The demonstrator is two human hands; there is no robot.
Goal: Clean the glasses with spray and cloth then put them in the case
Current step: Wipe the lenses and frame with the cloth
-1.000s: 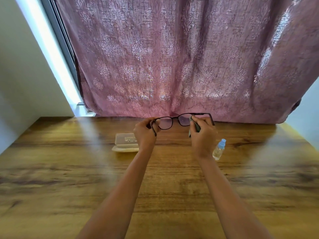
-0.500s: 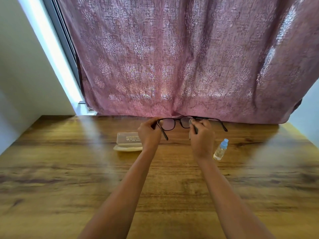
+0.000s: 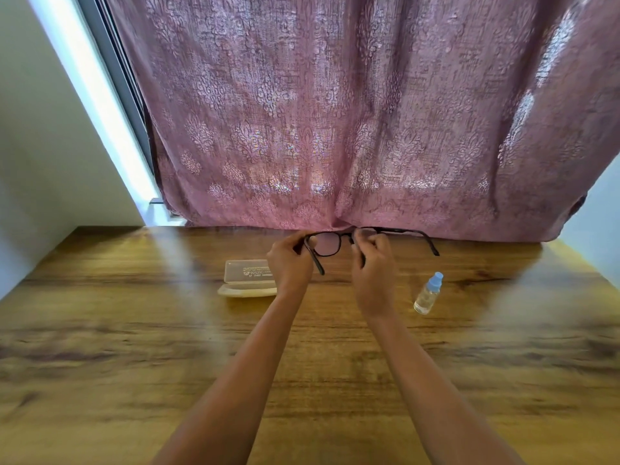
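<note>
Currently the glasses [image 3: 327, 244] are held up above the far edge of the bench [image 3: 134, 330], in front of the curtain [image 3: 335, 112], with the frame's long axis set left-right between the hands. The left hand [image 3: 290, 263] is pinched on the left hinge end. The left temple is unfolded and pointed down toward the viewer. The right hand [image 3: 374, 266] is curled round the right lens, which is hidden by the fingers. The right temple is unfolded and pointed out past that hand to the right. A dark sliver inside the right grip is taken to be the cloth [image 3: 362, 261], but too little is shown for that to be confirmed.

Key relation: the case [image 3: 246, 280] is laid open on the bench just left of and below the left hand, with its right end hidden behind that wrist. Its long axis is also left-right, so it is roughly parallel to the frame. The left hand is judged nearer to it. The spray bottle [image 3: 427, 293] is stood on the opposite side, right of the right hand.

Wiping is judged to be the step in hand. For stowing, both temples would need to be folded, then the frame carried left and down with little turn needed. Risk: an open temple could be caught on the case lid.
</note>
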